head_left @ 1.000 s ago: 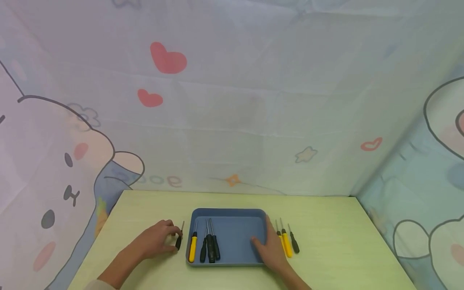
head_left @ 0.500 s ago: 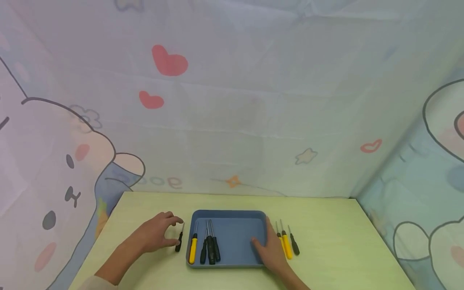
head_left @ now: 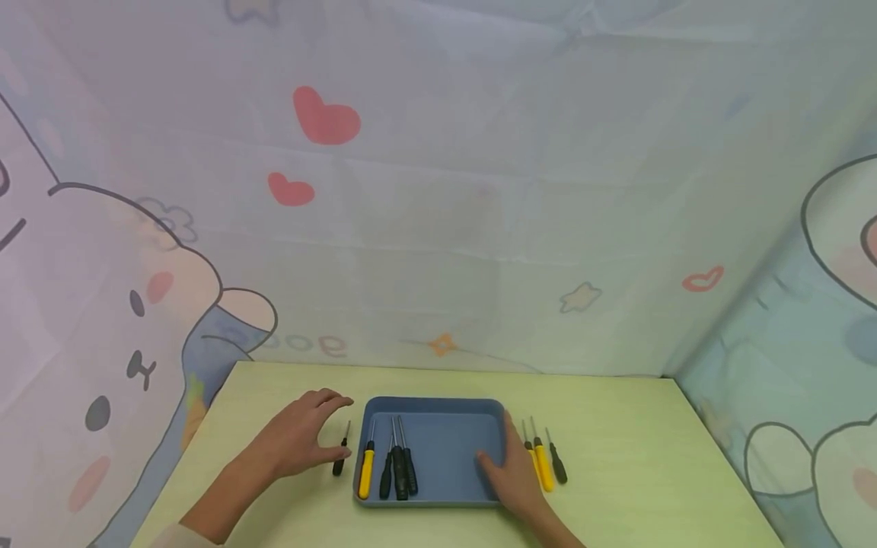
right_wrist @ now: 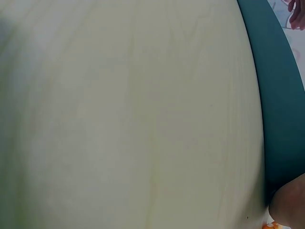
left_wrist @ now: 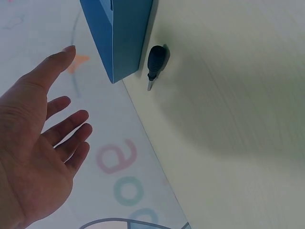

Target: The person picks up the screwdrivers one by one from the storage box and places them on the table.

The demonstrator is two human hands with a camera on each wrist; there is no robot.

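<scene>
Left hand (head_left: 298, 434): I am seeing it wide open, thumb and fingers spread, holding nothing; the left wrist view is showing it apart from the loose black screwdriver (head_left: 339, 468).
Loose screwdriver: it is lying on the desk (head_left: 630, 449), just left of the blue tray (head_left: 432, 503), tip pointing away from the person.
Tray, left end: a yellow screwdriver (head_left: 366, 473) is lying along the wall; three black screwdrivers (head_left: 400, 476) are lying close together beside it.
Right hand (head_left: 514, 472): it is gripping the tray's right rim, thumb inside, fingers outside.
Far right: two yellow-handled screwdrivers (head_left: 543, 466) and a black-handled screwdriver (head_left: 558, 466) are lying beside that hand.
</scene>
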